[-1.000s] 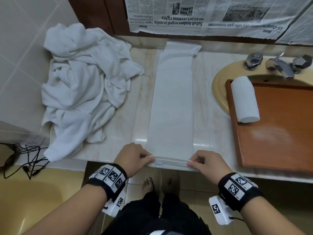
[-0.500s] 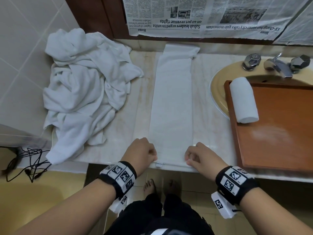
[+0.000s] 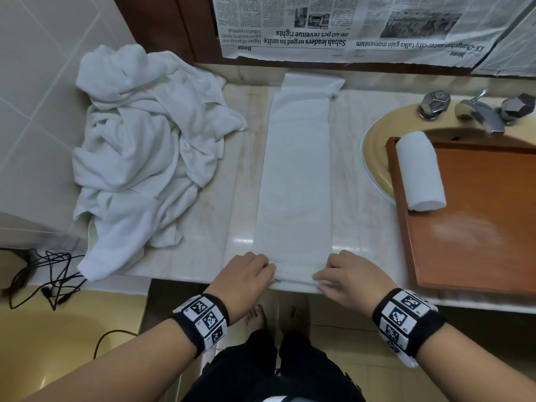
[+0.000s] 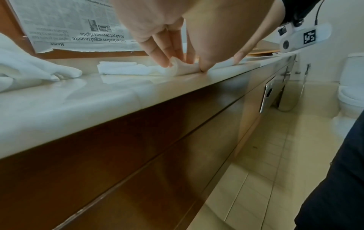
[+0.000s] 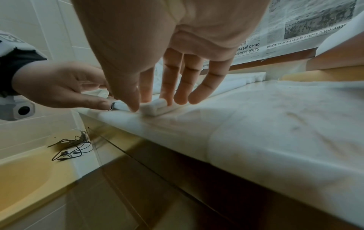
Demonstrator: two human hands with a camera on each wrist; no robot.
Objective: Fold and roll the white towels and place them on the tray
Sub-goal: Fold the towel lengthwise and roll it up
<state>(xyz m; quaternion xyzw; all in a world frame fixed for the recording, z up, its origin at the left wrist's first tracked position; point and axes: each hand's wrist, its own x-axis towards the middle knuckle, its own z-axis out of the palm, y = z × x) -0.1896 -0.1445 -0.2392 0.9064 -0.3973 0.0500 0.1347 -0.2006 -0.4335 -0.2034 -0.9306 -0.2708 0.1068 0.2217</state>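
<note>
We note the marble counter [image 3: 197, 227] first; everything else we place against it. A newspaper [image 3: 362, 24] is taped upside down on the wall at the counter's far edge. On the counter's left end lies a heap of unfolded white towels [image 3: 139, 158], one corner hanging over the near edge. At the right end a yellow basin [image 3: 377, 146] is sunk into the counter, with a chrome tap [image 3: 481, 111] behind it. A brown tray [image 3: 478, 227] sits over the basin and the right part of the counter, and one rolled towel [image 3: 419, 172] lies at the tray's left edge. Down the counter's middle runs the folded towel [image 3: 295, 175], a long narrow strip from the back wall to the near edge, lying flat except at its near end. That near end is turned over into a small first roll right at the counter's front edge. Our left hand [image 3: 246, 277] is at the strip's left corner; in the right wrist view its thumb and fingers [image 5: 94, 102] pinch the turned-up edge. Our right hand [image 3: 351, 277] is at the right corner: thumb under the near side of the roll, fingers [image 5: 171, 87] long and slightly spread, their tips pressing on top of the fold. Black cables [image 3: 49, 274] lie on the ledge below the counter's left end.
</note>
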